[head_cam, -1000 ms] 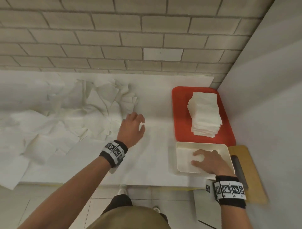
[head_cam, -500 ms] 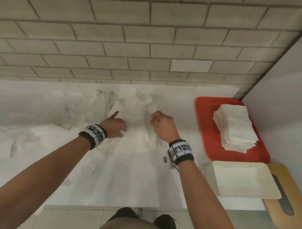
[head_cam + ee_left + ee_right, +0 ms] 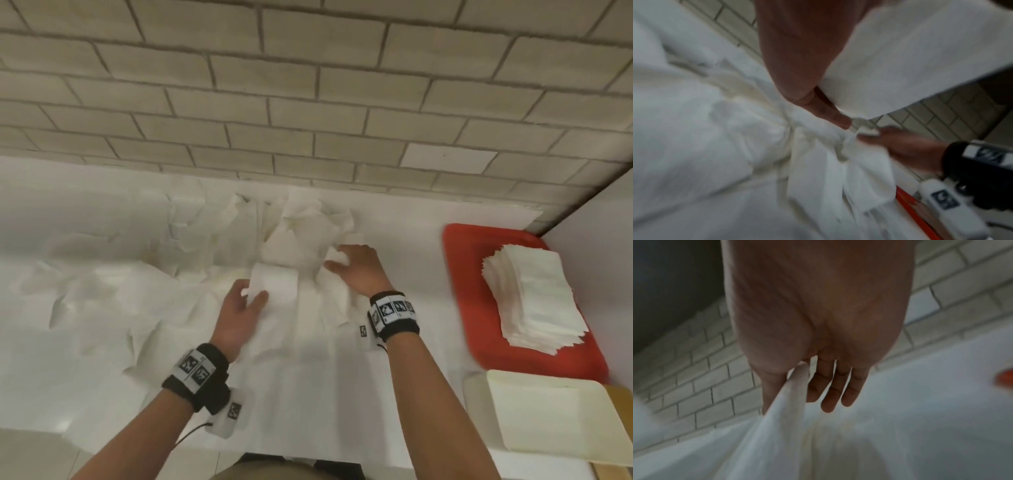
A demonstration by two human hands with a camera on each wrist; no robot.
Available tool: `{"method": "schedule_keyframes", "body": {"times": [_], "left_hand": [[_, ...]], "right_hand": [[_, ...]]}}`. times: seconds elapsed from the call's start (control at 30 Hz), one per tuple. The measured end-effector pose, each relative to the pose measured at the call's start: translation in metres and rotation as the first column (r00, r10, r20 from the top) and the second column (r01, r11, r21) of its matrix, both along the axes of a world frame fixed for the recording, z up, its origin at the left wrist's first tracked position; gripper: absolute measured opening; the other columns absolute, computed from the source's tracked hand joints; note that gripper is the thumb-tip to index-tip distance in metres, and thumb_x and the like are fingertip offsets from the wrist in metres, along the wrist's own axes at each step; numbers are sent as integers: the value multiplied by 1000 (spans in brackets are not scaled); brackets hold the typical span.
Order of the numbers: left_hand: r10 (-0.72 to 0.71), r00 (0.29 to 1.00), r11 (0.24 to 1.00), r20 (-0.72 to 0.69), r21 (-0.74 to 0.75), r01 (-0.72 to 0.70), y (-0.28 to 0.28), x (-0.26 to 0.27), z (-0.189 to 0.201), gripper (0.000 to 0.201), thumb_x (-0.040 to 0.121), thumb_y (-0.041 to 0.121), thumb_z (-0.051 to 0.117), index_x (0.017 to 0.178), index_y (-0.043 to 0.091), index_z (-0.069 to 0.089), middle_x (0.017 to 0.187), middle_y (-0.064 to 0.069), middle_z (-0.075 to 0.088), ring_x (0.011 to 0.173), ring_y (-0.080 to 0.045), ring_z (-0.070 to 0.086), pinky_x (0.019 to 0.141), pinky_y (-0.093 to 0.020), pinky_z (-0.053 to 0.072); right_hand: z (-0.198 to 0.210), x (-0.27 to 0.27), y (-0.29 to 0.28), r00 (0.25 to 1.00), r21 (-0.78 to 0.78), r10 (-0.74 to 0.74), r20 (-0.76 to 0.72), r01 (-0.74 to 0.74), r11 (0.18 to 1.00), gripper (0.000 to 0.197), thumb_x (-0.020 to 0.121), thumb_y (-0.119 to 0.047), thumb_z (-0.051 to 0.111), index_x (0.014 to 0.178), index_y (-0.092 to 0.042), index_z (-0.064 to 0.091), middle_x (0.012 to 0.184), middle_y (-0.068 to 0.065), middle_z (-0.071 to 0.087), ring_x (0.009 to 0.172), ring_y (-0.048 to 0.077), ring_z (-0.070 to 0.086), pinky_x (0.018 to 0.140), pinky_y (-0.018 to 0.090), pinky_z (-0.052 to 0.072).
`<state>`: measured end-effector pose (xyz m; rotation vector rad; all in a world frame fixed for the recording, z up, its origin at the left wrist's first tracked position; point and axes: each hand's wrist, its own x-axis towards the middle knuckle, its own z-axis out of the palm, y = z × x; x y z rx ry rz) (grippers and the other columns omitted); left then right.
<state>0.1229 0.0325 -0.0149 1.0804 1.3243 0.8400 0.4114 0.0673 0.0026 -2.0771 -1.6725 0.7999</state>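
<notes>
Nearest you, at the near right corner of the white surface [image 3: 325, 404], a cream tray [image 3: 476, 407] sits with a wooden board [image 3: 621, 407] just past its right side. Further in, about the middle of the surface, your left hand [image 3: 239, 310] reaches forward with the palm turned inward. Its thumb is on top and its fingers are underneath the near left corner of a napkin [image 3: 275, 286], pinching it. You hold this napkin flat and raised off the surface, and the left wrist view shows brickwork beyond its free edge. Its long axis seems to run from you toward the wall, with the far edge square to it, though the near end blends into the white below. Just right of it and a little farther off, your right hand [image 3: 361, 270] is palm down, its nearly straight fingers angled toward the far left. The right wrist view shows a fold of a second napkin [image 3: 793, 402] caught between the thumb and the fingers. Both napkins lie at the near side of a heap of loose napkins [image 3: 301, 226], which spreads left along the far edge. In the far right corner a red tray [image 3: 466, 260] carries a squared stack of napkins [image 3: 534, 294], and the brick wall [image 3: 308, 102] stands behind.
</notes>
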Motion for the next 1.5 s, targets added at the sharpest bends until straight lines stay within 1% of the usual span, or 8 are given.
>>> {"method": "schedule_keyframes", "body": {"times": [0.17, 0.37, 0.6, 0.93, 1.03, 1.17, 1.37, 1.5], "left_hand": [[-56, 995, 996, 81, -59, 61, -18, 26, -5, 23, 112, 24, 55, 114, 10, 73, 108, -6, 81, 108, -33, 76, 93, -44, 61], [-105, 960, 992, 259, -39, 119, -18, 58, 30, 31, 114, 35, 51, 123, 20, 76, 125, -10, 78, 121, -34, 72, 108, -56, 53], [-171, 934, 961, 313, -155, 227, -18, 91, 22, 77, 84, 74, 76, 144, 28, 64, 149, 3, 64, 143, -24, 56, 125, -57, 35], [-420, 895, 902, 149, 179, 393, -80, 159, 80, 31, 112, 26, 55, 141, 23, 65, 131, 7, 76, 121, -16, 72, 98, -33, 59], [-414, 881, 905, 229, 206, 372, -94, 189, 85, 32, 114, 23, 51, 145, 19, 61, 136, 2, 74, 124, -15, 70, 101, -34, 57], [-344, 850, 939, 399, 149, 311, -116, 234, 92, 32, 110, 19, 61, 141, 15, 60, 137, -8, 73, 129, -32, 68, 110, -62, 52], [-329, 923, 934, 201, 215, 286, -153, 284, 89, 43, 88, 14, 88, 122, 23, 64, 102, -1, 81, 98, -20, 77, 86, -36, 61], [-504, 841, 777, -195, 323, 541, -193, 310, 55, 47, 86, 17, 86, 116, 28, 52, 71, 9, 71, 64, -10, 66, 65, -27, 54]], "right_hand": [[95, -6, -71, 953, 380, -50, -298, 167, 910, 32, 96, -45, 79, 110, -16, 83, 120, -10, 77, 114, 0, 68, 98, 22, 52], [139, -25, -138, 828, 496, -52, -558, 384, 779, 28, 112, -25, 58, 98, -3, 67, 83, 9, 65, 72, 20, 58, 62, 36, 44], [97, -34, -131, 883, 507, -301, -359, 456, 732, 34, 115, -36, 52, 83, -31, 42, 65, -13, 47, 61, 7, 44, 60, 29, 37], [87, -12, -161, 809, 594, -581, -92, 513, 620, 35, 110, -47, 56, 129, -18, 57, 117, 1, 57, 101, 22, 57, 78, 34, 47], [95, 14, -197, 786, 406, -490, -378, 616, 675, 67, 99, -50, 74, 150, -24, 38, 128, -15, 62, 117, 4, 58, 94, 17, 47], [88, 69, -263, 621, 59, -462, -633, 634, 771, 57, 88, -31, 89, 134, -29, 56, 114, -28, 74, 107, 0, 73, 85, 20, 60], [84, 161, -358, 350, -39, -568, -745, 827, 561, 46, 92, -13, 85, 132, -24, 65, 114, -5, 82, 105, 15, 79, 88, 44, 65], [58, 215, -392, 467, 100, -798, -381, 879, 467, 52, 88, -24, 90, 121, -37, 52, 97, 3, 79, 89, 24, 78, 82, 52, 64]]}}
